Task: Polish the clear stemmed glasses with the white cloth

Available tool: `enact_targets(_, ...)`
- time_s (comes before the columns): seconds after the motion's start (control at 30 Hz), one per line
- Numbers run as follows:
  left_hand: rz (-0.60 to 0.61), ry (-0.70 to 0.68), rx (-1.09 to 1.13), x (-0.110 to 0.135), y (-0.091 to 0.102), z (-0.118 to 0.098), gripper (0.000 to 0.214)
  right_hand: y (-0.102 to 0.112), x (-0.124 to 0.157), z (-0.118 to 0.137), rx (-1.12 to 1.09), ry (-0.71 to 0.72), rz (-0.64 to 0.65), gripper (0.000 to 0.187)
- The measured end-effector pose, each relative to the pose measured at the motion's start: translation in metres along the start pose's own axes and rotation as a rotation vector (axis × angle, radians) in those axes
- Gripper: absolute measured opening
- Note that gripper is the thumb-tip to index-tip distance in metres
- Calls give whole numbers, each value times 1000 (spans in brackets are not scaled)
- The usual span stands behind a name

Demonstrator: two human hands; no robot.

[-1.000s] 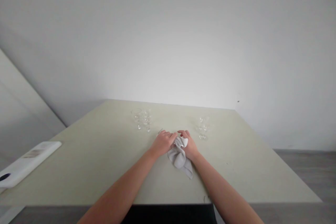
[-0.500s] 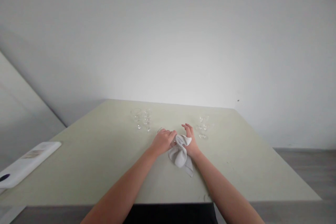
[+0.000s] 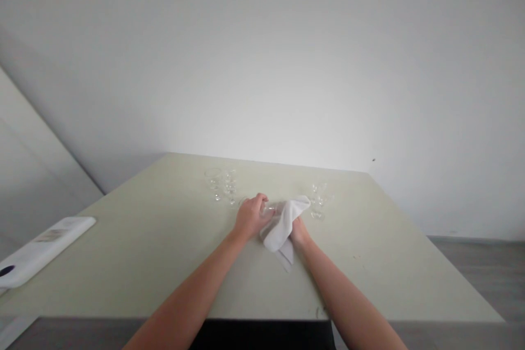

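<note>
My left hand point(image 3: 251, 216) is closed around a clear drinking glass point(image 3: 268, 209), which lies sideways in front of me at the middle of the table. A white cloth point(image 3: 283, 225) covers the right end of that glass and hangs down toward the tabletop. My right hand point(image 3: 300, 231) grips the cloth from the right side; most of its fingers are hidden beneath the fabric. Whether those fingers also touch the glass cannot be seen.
Clear stemmed glasses point(image 3: 221, 183) stand at the back left of the pale green table point(image 3: 164, 240). More clear glasses point(image 3: 318, 197) stand right of my hands. A long white object with a dark oval end point(image 3: 49, 249) lies along the left edge. Behind rises a wall.
The cloth has shifted up and right and spread over my right hand, whose fingers showed before. More of the glass is now visible beside my left hand.
</note>
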State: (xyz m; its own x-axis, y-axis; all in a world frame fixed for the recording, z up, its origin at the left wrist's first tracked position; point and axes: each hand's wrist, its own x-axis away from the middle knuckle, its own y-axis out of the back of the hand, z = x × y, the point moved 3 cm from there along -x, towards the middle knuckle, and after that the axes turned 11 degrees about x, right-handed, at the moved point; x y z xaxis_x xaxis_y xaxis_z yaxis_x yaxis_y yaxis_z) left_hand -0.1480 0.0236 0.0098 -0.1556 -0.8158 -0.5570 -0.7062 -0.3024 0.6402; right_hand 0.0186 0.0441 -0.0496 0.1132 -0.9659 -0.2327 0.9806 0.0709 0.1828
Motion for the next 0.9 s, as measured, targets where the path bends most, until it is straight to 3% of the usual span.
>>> enact_targets(0.1,-88,60,235,0,7,0,45,-1,-2,-10,-173,-138,-24,34)
enact_targets(0.23,-30,-51,346,4,8,-4,43,-4,-2,-4,-260,-216,-35,38)
enact_targets(0.3,-6,-21,424,7,3,-4,45,-4,1,4,-292,-220,-55,40)
enact_targets(0.4,-3,88,633,10,-5,-2,54,-5,8,19,-276,-148,-2,44)
enact_targets(0.53,-6,191,890,10,-11,0,51,-12,16,32,-42,134,188,32)
enact_targets(0.63,1,237,933,6,-11,4,42,-16,16,28,150,281,185,28)
enact_targets(0.77,-73,279,920,1,-7,9,45,-12,13,21,249,266,58,26)
enact_targets(0.9,1,328,1261,-1,-10,6,50,-14,15,25,25,141,231,17)
